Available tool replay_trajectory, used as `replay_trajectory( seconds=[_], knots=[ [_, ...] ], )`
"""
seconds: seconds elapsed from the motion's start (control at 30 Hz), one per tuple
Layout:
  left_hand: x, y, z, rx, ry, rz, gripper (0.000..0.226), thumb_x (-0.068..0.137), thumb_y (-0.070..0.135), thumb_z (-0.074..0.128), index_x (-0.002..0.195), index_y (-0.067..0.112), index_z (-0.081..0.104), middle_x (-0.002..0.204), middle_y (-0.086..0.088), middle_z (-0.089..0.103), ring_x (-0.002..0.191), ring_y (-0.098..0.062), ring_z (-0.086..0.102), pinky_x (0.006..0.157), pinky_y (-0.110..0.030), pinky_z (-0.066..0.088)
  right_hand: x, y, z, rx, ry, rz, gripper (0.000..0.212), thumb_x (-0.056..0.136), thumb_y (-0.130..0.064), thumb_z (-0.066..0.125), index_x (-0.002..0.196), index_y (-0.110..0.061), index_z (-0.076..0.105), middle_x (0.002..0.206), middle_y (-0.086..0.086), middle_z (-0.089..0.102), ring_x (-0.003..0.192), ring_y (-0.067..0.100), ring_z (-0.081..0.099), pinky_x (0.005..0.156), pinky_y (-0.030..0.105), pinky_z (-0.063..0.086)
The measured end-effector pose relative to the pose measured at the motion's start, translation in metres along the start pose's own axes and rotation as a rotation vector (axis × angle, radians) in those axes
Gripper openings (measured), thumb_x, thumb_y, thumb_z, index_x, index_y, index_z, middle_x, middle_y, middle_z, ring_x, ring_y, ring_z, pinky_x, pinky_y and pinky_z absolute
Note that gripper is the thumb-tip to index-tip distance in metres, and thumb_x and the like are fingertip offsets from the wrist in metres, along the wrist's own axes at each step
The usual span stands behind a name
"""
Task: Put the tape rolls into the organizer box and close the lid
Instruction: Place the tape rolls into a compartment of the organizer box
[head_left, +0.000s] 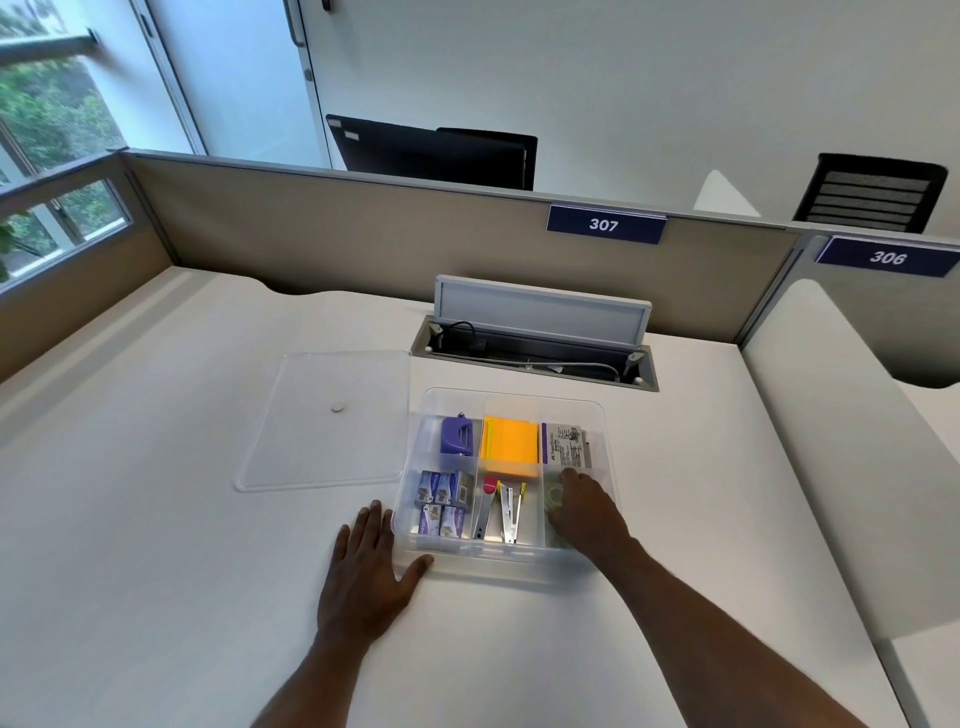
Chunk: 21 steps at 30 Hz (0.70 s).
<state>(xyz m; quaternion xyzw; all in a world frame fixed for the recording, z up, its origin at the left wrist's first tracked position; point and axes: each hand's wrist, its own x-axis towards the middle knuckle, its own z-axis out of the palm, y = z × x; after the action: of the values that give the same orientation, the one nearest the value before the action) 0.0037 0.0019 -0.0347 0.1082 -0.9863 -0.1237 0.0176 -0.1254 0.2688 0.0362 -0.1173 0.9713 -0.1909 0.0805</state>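
A clear plastic organizer box (511, 564) with rounded corners sits at centre frame on a smooth white desk (156, 519), divided into six compartments. Its flat, translucent lid (322, 421), square with a small round knob, lies detached on the desk just left of the box. The right hand (584, 506) reaches into the lower-right compartment, fingers curled over a clear, glossy tape roll (555, 496) lying there; whether the fingers actually grip it cannot be told. The left hand (371, 561) lies flat on the desk, fingers spread, thumb touching the box's lower-left corner. Other compartments hold a purple hole punch (457, 434), an orange sticky-note pad (510, 444), a printed card packet (566, 444), small staple boxes (444, 501) and metal staple removers (501, 512).
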Motion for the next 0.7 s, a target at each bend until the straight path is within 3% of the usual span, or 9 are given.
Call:
replay_trajectory(
  seconds=[0.3,0.7],
  knots=[
    [0.0008,-0.0009,0.0011,-0.002,0.002,-0.002,0.093,0.082,0.075,0.025,0.149,0.01,0.021,0.159,-0.008,0.019,0.147,-0.019,0.011,0.12,-0.039,0.008,0.0012,-0.0007,0.0038,0.041,0.009,0.052,0.042,0.085,-0.027,0.064,0.115,-0.002,0.048,0.115,0.019,0.059,0.103,0.032,0.061,0.088,0.037,0.052],
    [0.0014,-0.0006,0.0011,-0.002,-0.002,0.001,0.095,0.081,0.077,0.019,0.15,0.012,0.016,0.16,-0.007,0.014,0.148,-0.018,0.007,0.121,-0.038,0.006,0.0045,0.0014,0.0016,0.054,-0.022,0.046,0.052,0.08,-0.031,0.071,0.117,-0.003,0.046,0.118,0.017,0.057,0.102,0.029,0.06,0.086,0.035,0.052]
  ],
)
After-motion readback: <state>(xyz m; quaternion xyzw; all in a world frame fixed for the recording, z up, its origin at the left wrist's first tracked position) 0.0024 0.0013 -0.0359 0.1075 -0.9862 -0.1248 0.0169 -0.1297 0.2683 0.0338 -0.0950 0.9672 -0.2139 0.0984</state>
